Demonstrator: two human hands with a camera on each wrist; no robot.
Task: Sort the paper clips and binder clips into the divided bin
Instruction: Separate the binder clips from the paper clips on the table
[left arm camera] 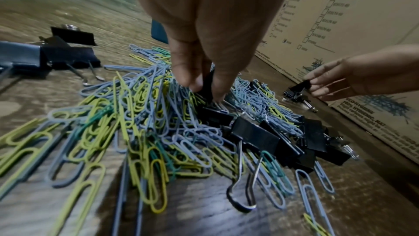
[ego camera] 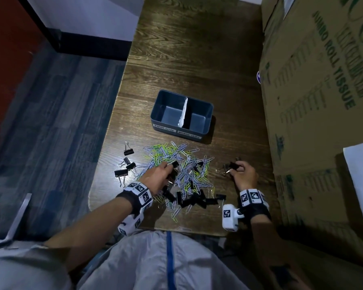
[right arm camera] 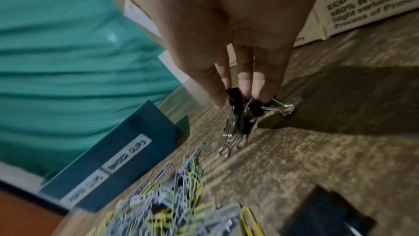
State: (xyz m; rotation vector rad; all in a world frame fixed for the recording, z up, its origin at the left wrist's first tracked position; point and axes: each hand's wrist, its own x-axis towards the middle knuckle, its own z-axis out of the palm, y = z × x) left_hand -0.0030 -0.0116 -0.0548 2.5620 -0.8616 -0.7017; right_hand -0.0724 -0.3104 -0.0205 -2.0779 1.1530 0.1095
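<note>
A dark wood-grain desk (ego camera: 186,59) carries everything, with tall cardboard boxes (ego camera: 314,97) printed "JUMBO ROLL TISSUE" standing along its right side. Toward the middle of the desk sits the divided bin (ego camera: 207,114), blue-grey, split by a white divider (ego camera: 184,114) into two compartments; white labels on its near wall read "PAPER CLIPS" on the left and "BINDER CLIPS" on the right, and no clips show in either compartment. In front of the bin lies a wide heap of paper clips (ego camera: 166,155) in pale blue, yellow-green and a few darker green, with black binder clips mixed in along its near edge (ego camera: 195,200). A few more binder clips (ego camera: 126,164) lie apart on the desk to the left of the heap. The left hand (ego camera: 157,176) reaches down into the middle of the heap, its thumb and fingers pinching a black binder clip (left arm camera: 207,85) among the paper clips. The right hand (ego camera: 244,174) is to the right of the heap, near the boxes, fingertips closed on a small cluster of binder clips (right arm camera: 240,109) whose wire handles hang down toward the desk. Both wrists wear bands with black-and-white markers.
</note>
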